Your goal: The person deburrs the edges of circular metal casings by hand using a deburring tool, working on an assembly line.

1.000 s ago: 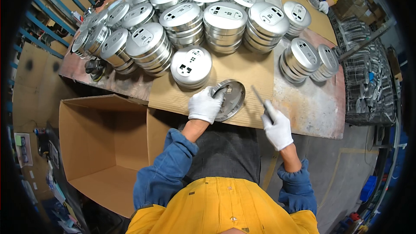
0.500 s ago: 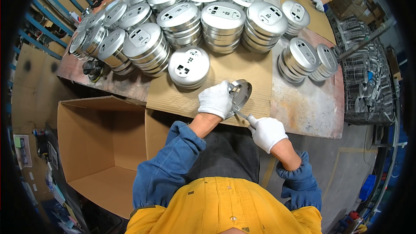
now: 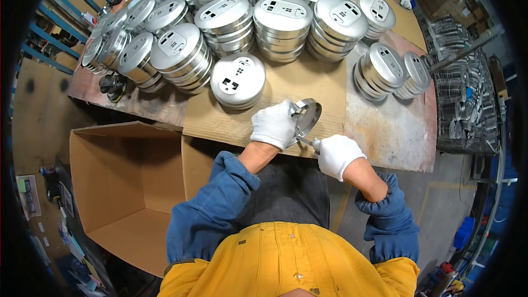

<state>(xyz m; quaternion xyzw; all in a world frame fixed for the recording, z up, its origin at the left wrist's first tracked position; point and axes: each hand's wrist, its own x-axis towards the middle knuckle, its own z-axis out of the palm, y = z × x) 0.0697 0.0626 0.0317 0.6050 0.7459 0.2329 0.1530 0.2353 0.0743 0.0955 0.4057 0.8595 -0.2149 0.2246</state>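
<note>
My left hand (image 3: 273, 125), in a white knit glove, is closed on the edge of a round silver metal cover (image 3: 314, 116). The cover is tilted up on its side, its hollow inner face partly showing. My right hand (image 3: 339, 157), gloved too, wraps round the handle of a slim metal-shafted hand tool (image 3: 304, 141). The shaft points left to the cover's lower rim beside my left fingers; its tip is too hidden to tell the tool's exact kind. Just beyond my left hand stands a short stack of similar silver covers (image 3: 237, 82) with cut-outs on top.
Several taller stacks of covers (image 3: 282, 25) fill the table's far side, with two stacks (image 3: 380, 71) at right. Cardboard (image 3: 220, 125) lies under the work. An open carton (image 3: 118, 179) stands at left, a wire cage of metal parts (image 3: 462, 88) at right. A co-worker's gloved hand (image 3: 404, 1) shows far right.
My right hand has shifted slightly up and left with the tool, and its forearm has swung outward. The left hand keeps its hold on the cover. The whole view has moved a little.
</note>
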